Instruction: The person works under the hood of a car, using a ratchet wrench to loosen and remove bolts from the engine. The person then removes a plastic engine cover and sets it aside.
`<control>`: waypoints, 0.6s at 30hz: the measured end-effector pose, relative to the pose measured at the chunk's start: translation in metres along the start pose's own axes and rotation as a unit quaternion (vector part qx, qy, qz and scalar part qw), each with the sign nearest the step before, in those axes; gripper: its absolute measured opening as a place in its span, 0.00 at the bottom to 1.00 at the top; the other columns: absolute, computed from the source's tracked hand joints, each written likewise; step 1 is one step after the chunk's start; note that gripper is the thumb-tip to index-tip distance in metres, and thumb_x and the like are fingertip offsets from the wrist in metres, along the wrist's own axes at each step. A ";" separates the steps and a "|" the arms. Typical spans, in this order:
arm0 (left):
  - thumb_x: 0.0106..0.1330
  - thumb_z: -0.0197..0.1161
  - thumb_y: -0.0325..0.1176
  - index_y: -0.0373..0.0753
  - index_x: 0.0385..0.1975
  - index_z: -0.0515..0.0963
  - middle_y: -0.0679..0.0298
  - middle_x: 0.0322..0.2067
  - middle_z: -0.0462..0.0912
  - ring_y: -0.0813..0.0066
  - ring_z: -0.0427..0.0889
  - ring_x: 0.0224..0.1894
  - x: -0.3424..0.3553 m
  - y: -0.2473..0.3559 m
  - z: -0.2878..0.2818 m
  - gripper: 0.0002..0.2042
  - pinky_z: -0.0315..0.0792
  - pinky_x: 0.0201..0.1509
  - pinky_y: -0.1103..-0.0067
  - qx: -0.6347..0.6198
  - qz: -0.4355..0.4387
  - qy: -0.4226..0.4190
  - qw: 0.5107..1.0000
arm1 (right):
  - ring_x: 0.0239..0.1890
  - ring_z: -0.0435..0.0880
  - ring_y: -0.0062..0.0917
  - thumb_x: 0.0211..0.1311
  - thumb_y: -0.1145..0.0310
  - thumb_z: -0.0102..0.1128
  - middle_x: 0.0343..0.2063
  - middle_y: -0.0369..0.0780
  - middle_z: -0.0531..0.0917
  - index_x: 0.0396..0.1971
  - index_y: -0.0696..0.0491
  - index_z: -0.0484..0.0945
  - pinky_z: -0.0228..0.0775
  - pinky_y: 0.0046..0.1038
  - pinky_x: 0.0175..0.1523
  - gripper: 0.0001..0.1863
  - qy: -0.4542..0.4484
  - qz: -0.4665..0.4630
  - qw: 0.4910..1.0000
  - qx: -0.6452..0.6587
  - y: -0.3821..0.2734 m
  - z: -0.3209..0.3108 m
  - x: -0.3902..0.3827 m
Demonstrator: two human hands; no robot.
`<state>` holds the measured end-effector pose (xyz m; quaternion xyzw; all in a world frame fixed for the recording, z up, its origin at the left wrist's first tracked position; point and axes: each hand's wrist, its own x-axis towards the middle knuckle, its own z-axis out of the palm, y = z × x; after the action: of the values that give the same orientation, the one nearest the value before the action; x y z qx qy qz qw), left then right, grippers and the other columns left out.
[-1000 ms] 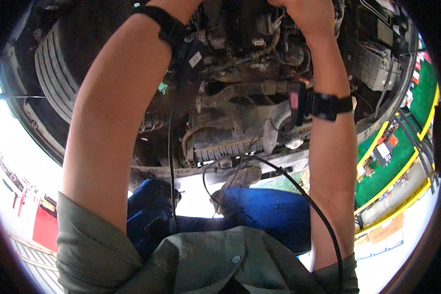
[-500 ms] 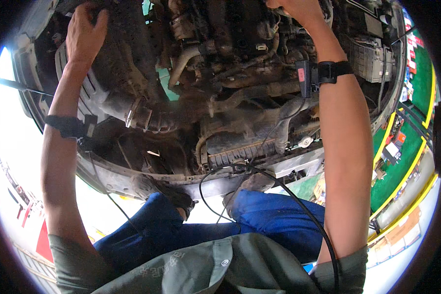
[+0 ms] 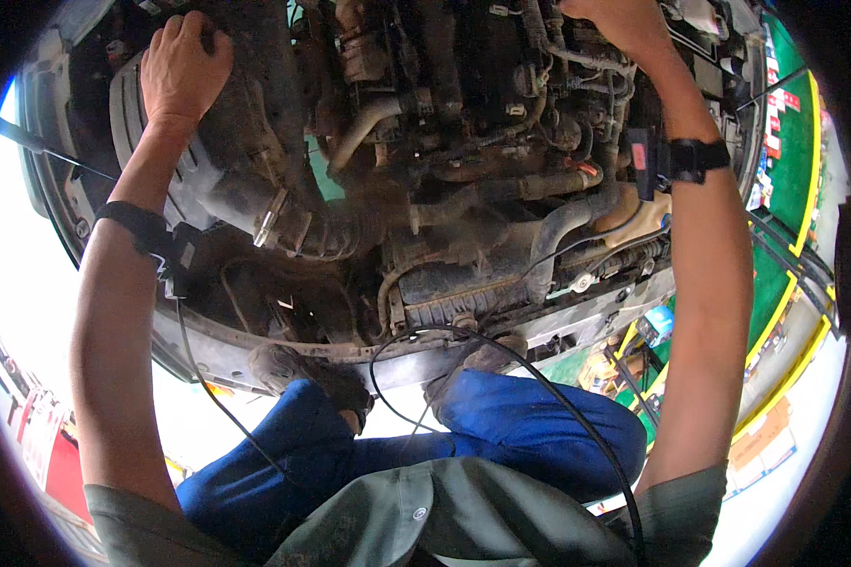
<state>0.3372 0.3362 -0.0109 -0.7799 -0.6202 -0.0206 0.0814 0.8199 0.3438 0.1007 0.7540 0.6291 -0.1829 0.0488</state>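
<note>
Both my arms reach into a car's open engine bay. My left hand (image 3: 184, 71) is at the far left, over a dark plastic housing (image 3: 128, 113), fingers bent and thumb curled in. What lies under its fingers is hidden. From the housing a ribbed intake hose (image 3: 317, 231) with a metal clamp (image 3: 271, 217) runs toward the middle. At the top edge, right of the engine, my right hand (image 3: 629, 26) is partly cut off. Its visible fingers are curled together near metal pipes (image 3: 586, 61); whatever they grip cannot be made out.
Closer to me are a radiator hose (image 3: 553, 241), a beige tank (image 3: 638, 213) and the front crossmember (image 3: 397, 369). A black cable (image 3: 577, 411) loops over my blue trouser legs (image 3: 548, 425). Yellow-edged shelving (image 3: 808, 255) with boxes stands at the right.
My right hand and forearm have shifted to the right, uncovering more pipes and the beige tank. My left hand stays over the housing, while the whole view has shifted slightly.
</note>
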 end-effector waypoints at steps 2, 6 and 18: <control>0.72 0.57 0.47 0.40 0.52 0.78 0.55 0.52 0.80 0.51 0.78 0.58 -0.001 0.001 0.001 0.19 0.72 0.63 0.58 -0.006 0.003 0.017 1.000 | 0.10 0.53 0.23 0.60 0.59 0.76 0.07 0.36 0.54 0.08 0.51 0.63 0.63 0.38 0.25 0.31 -0.003 -0.017 1.000 0.007 0.003 -0.013 -0.008; 0.71 0.57 0.47 0.40 0.50 0.78 0.55 0.51 0.81 0.52 0.78 0.57 0.001 0.000 0.002 0.18 0.72 0.63 0.59 0.002 0.000 0.011 1.000 | 0.10 0.54 0.24 0.58 0.63 0.78 0.07 0.34 0.54 0.08 0.52 0.60 0.73 0.38 0.32 0.32 0.009 0.011 0.997 0.072 -0.021 -0.036 -0.029; 0.70 0.58 0.47 0.42 0.49 0.79 0.56 0.50 0.81 0.52 0.78 0.57 0.001 0.001 0.003 0.17 0.73 0.61 0.58 0.010 0.004 0.034 0.999 | 0.10 0.59 0.21 0.50 0.61 0.78 0.06 0.34 0.62 0.07 0.54 0.66 0.49 0.35 0.21 0.28 0.142 -0.024 0.987 0.071 -0.036 -0.076 -0.035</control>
<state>0.3386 0.3370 -0.0140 -0.7805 -0.6141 -0.0404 0.1101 0.7963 0.3419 0.1886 0.7584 0.6331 -0.1194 -0.0991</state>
